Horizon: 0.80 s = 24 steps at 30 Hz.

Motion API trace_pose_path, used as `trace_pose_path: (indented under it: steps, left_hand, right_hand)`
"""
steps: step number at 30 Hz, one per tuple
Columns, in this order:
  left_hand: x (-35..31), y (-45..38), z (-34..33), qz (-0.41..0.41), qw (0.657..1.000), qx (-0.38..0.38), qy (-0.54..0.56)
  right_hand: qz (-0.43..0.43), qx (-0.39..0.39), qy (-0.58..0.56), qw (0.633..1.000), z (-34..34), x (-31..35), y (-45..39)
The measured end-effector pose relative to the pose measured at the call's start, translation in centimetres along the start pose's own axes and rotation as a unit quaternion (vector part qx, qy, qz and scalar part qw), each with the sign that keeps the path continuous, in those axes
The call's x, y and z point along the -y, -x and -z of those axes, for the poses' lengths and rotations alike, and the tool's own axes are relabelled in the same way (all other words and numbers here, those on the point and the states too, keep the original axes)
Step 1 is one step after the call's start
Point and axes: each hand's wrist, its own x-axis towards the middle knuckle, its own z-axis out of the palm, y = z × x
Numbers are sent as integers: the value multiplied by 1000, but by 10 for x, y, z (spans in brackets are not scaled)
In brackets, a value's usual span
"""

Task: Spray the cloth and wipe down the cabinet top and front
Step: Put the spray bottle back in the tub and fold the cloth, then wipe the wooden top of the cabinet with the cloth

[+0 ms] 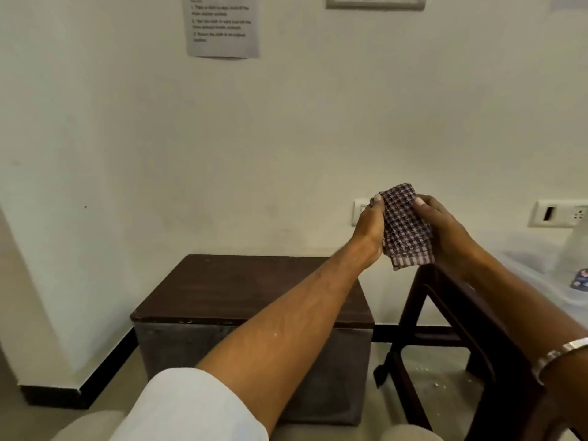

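Holding folded checked cloth raised between both hands, above and right of cabinet | left hand grip closing on its left edge | right hand grip clasping right side | spray bottle standing far right.

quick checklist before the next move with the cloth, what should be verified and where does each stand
1. Cloth gripped by both the left hand and the right hand: ok.
2. Cloth folded into a compact pad: ok.
3. Cloth already sprayed: cannot tell, no wetness visible.
4. Spray bottle within reach: likely ok, a clear bottle stands at the right edge, but its top is out of view.
5. Cabinet top free of objects: ok on the visible part.
6. Cloth touching the cabinet: not ok, it is held up in the air.
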Motion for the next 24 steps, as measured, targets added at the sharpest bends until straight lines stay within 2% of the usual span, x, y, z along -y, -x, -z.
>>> trace_pose_path:
  steps: [4,7,9,11,15,18,20,24]
  left_hand:
    - [7,-19,32,2,1000,2,-5]
    - [17,-42,62,10,999,-24,-47]
    - [24,-51,85,27,993,-41,-111]
    - [34,-62,110,45,973,-52,-220]
    - [44,-66,152,23,911,-83,-403]
    - [68,-48,192,-58,818,-124,-559]
    - [92,-33,230,-109,758,-149,-625]
    - [128,-14,301,-124,694,-193,-682]
  right_hand:
    - [-42,35,-136,989,-21,-32,-19]
    - [-76,42,-194,977,-37,-59,-36]
    - [-98,43,-205,973,-46,-78,-45]
    - [-125,36,-198,972,-53,-99,-54]
    - [-159,4,-156,975,-62,-144,-72]
    - [-177,-68,-133,973,-59,-170,-92]
    - [-183,-121,-52,974,-53,-182,-107]
    - [-176,-220,187,941,-35,-205,-137]
